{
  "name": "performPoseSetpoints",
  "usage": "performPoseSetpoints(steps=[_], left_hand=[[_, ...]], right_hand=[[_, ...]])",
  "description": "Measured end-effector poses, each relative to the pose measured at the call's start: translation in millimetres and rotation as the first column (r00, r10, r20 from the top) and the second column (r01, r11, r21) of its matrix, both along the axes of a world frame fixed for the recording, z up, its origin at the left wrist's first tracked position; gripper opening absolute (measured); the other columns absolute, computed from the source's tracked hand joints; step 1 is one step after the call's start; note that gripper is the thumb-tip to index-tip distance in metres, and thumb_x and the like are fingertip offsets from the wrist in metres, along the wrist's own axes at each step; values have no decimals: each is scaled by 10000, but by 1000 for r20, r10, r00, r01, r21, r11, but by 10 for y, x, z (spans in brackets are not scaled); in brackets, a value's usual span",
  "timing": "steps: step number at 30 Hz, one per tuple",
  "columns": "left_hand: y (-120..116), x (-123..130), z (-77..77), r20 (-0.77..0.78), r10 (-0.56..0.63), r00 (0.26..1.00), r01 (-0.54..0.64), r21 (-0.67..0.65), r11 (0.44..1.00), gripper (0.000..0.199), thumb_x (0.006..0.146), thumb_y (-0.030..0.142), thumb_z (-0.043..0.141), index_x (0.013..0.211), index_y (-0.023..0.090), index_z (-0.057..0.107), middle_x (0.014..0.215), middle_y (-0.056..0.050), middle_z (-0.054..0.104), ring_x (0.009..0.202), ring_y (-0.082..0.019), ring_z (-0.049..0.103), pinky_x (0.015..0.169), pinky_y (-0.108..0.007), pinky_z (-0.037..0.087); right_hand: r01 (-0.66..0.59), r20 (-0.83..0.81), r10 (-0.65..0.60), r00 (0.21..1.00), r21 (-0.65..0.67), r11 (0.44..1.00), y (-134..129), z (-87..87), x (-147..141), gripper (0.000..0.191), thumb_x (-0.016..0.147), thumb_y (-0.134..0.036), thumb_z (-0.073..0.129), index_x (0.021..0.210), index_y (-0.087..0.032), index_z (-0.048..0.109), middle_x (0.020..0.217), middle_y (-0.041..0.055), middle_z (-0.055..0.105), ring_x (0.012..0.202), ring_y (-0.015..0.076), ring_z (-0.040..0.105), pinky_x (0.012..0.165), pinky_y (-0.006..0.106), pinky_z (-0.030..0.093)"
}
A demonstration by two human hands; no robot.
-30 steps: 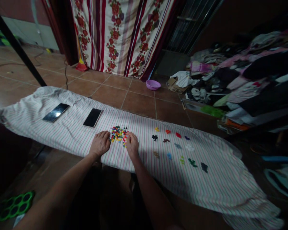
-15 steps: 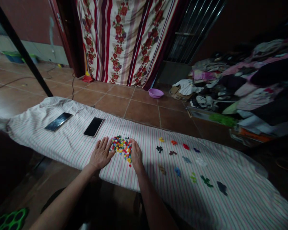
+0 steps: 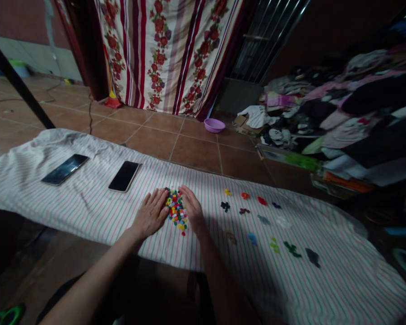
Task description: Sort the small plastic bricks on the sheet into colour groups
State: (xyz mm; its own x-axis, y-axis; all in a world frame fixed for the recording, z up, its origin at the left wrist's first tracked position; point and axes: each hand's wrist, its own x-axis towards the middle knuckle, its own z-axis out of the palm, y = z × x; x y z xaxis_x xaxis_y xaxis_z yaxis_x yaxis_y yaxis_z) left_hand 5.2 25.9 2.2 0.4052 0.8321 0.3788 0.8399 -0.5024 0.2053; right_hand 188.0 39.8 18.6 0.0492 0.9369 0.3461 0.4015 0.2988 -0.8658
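Note:
A heap of small multicoloured pieces (image 3: 176,210) lies on the striped cloth (image 3: 98,216), too small for me to name their kind. On its left side my left hand (image 3: 151,213) rests palm down, fingers stretched out and touching the edge of the heap. My right hand (image 3: 192,210) stands on edge along the right side, fingers extended. Neither hand grips anything. To the right lie small single-colour groups, among them yellow pieces (image 3: 227,192), black pieces (image 3: 225,206), red pieces (image 3: 261,201), blue pieces (image 3: 252,239) and dark green pieces (image 3: 292,249).
Two phones lie left of the heap: one phone (image 3: 65,169) farther out, another phone (image 3: 124,176) nearer. Beyond the cloth, a purple basin (image 3: 214,125) sits on the tiled floor. A pile of clothes (image 3: 345,108) is at right; a floral curtain (image 3: 169,54) hangs behind.
Both hands have come closer together, and the heap between them is now narrower. The view has shifted slightly.

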Motion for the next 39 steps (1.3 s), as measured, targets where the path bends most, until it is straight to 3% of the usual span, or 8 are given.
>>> performPoseSetpoints(steps=[6, 11, 15, 20, 26, 29, 33, 39], left_hand=[[-33, -50, 206, 113, -52, 992, 56, -34, 998, 632, 905, 513, 413, 1454, 223, 290, 1493, -132, 368, 1371, -296, 334, 1049, -481, 377], [-89, -134, 310, 54, 69, 996, -62, -112, 992, 753, 771, 642, 555, 1378, 221, 403, 1230, -123, 569, 1070, -291, 530, 887, -435, 477], [-110, -36, 243, 67, 28, 997, -17, -150, 989, 759, 747, 590, 626, 1372, 225, 400, 1245, -118, 540, 1084, -285, 500, 884, -417, 494], [-82, 153, 176, 166, -36, 986, 60, -142, 988, 586, 792, 392, 635, 1322, 227, 449, 1266, -131, 502, 1083, -273, 499, 892, -455, 503], [-20, 248, 215, 242, -93, 966, 115, -82, 990, 401, 824, 199, 524, 1223, 196, 562, 1248, -128, 522, 1122, -258, 494, 939, -451, 494], [5, 281, 251, 278, -97, 956, 117, -55, 992, 361, 866, 170, 436, 1189, 185, 598, 1199, -110, 577, 1104, -239, 504, 944, -438, 493], [-14, 342, 306, 202, -77, 976, 81, -11, 997, 352, 893, 235, 435, 1196, 216, 613, 1237, -87, 594, 1120, -255, 498, 953, -469, 472], [-139, 401, 305, 46, -122, 991, 122, 2, 993, 394, 880, 400, 495, 1235, 260, 592, 1381, -48, 529, 1320, -319, 374, 1082, -534, 330]], right_hand=[[-48, 222, 82, 972, -157, 986, -86, 70, 395, 436, 774, -451, 660, 1133, -203, 647, 890, 41, 622, 648, 136, 564, 633, 289, 508], [-145, 385, 246, 890, -272, 951, -268, 102, 487, 687, 656, -412, 787, 1284, -246, 563, 1030, 45, 590, 769, 158, 587, 714, 306, 508], [-137, 438, 238, 867, -251, 958, -297, 60, 408, 621, 707, -331, 749, 1291, -230, 564, 1057, 63, 581, 792, 169, 598, 752, 319, 516], [-195, 329, 245, 912, -176, 965, -248, -19, 313, 437, 758, -208, 654, 1193, -221, 624, 1007, 53, 607, 728, 137, 595, 741, 300, 536], [-266, -15, 270, 963, -231, 936, -188, -9, 283, 352, 842, -206, 456, 1148, -222, 628, 1012, 45, 645, 673, 107, 632, 596, 242, 549], [-193, 3, 196, 981, -151, 969, -126, 15, 297, 307, 869, -233, 436, 1080, -233, 658, 981, 39, 663, 686, 115, 636, 650, 259, 554], [61, 197, -60, 979, 4, 998, -17, 28, 304, 294, 876, -195, 418, 975, -213, 694, 972, 64, 668, 894, 174, 633, 855, 318, 513], [183, 446, -136, 885, -63, 981, 96, -18, 144, 308, 855, -136, 460, 1029, -225, 698, 985, 69, 661, 902, 184, 618, 856, 301, 479]])
